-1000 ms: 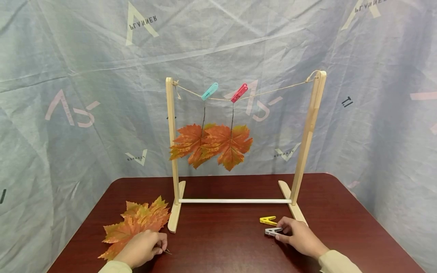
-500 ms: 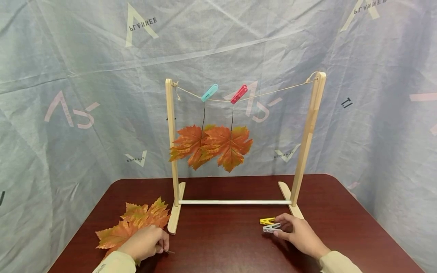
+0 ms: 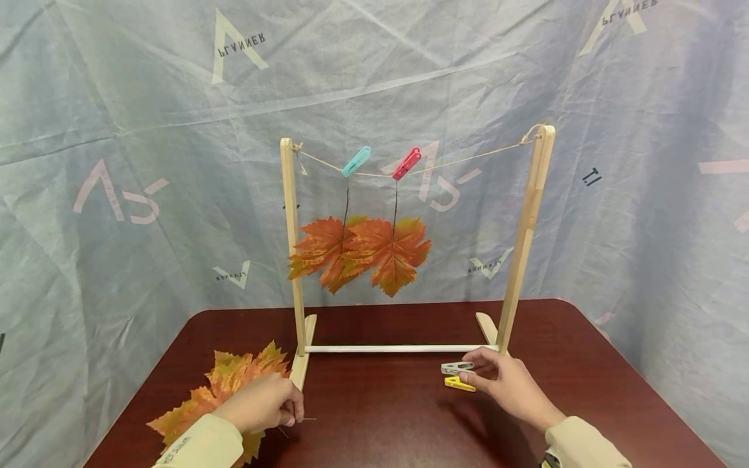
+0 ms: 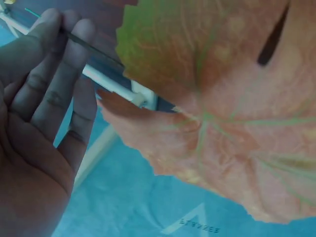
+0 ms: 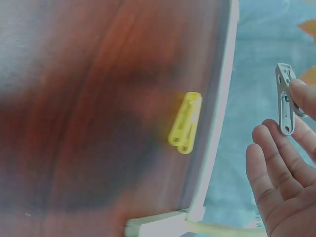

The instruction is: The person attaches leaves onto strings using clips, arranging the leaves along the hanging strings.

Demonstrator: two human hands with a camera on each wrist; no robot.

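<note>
My left hand pinches the thin stem of an orange artificial maple leaf. In the left wrist view this leaf hangs off to the right of the fingers; in the head view more leaf shows behind the hand on the table's left side. My right hand holds a grey clothespin between thumb and fingers, above the tabletop. Below it a yellow clothespin lies on the table. Two orange leaves hang by their stems from a string, under a turquoise clothespin and a red clothespin.
A wooden frame with two posts stands on the dark red table. Its sagging string joins the post tops, and a white rod joins the feet. A grey printed cloth hangs behind.
My right hand has lifted the grey clothespin off the table and moved it away from me, past the yellow one. My left hand has shifted slightly right and up with the leaf stem.
</note>
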